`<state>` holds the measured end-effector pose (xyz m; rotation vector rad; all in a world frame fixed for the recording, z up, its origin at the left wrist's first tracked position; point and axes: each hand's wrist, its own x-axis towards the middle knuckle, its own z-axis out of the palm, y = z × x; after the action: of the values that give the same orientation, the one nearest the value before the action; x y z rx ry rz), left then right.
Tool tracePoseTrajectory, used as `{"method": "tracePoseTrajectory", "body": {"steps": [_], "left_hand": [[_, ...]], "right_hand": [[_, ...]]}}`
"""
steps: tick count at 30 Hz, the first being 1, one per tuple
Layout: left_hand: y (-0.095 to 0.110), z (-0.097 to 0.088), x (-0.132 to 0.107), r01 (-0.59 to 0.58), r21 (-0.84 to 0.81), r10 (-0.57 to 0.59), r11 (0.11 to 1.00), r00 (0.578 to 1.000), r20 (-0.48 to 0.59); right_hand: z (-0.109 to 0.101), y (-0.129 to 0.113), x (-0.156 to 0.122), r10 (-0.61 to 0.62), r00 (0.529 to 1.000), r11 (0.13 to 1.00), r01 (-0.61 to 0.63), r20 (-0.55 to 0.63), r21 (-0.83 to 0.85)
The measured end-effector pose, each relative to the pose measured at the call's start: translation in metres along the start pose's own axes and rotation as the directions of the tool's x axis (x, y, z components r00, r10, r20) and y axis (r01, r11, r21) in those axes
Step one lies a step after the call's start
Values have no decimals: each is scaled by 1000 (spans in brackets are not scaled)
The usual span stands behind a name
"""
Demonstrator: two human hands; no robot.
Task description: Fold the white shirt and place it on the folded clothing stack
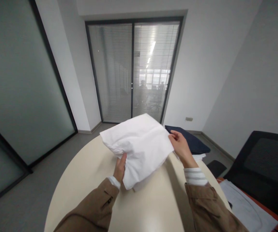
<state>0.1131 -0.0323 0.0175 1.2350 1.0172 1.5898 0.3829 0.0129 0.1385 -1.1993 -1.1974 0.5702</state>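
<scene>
A folded white cloth (143, 145) is held up over the round cream table (81, 180), tilted, with creases near its left side. My left hand (121, 167) grips its near left edge, thumb on top and the other fingers hidden beneath. At the right edge of the cloth is my right hand (181, 146), its fingers curled and thumb bent in; they seem to pinch the cloth's edge, though the contact is partly hidden. Just beyond that hand lies a folded dark navy cloth (192, 140), with some white fabric (199, 157) showing under it.
At the right stands a black mesh-backed chair (262, 161); a light grey cloth (247, 206) lies on its orange seat. Past the table are a glass door (131, 71) with blinds and white walls. A frosted glass panel (20, 80) rises on the left.
</scene>
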Motion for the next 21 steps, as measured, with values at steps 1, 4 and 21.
{"method": "tracePoseTrajectory", "body": {"steps": [1,4,21], "left_hand": [[3,1,2,-34,86,40,996,997,-67],[6,3,5,-109,360,155,926,983,-100],[21,15,-10,-123,193,139,974,988,-71]], "right_hand": [[4,4,0,-53,999,989,53,3,-141],[20,-1,-17,-135,952,942,209,274,-262],[66,-37,-90,91,567,677,567,819,-468]]}}
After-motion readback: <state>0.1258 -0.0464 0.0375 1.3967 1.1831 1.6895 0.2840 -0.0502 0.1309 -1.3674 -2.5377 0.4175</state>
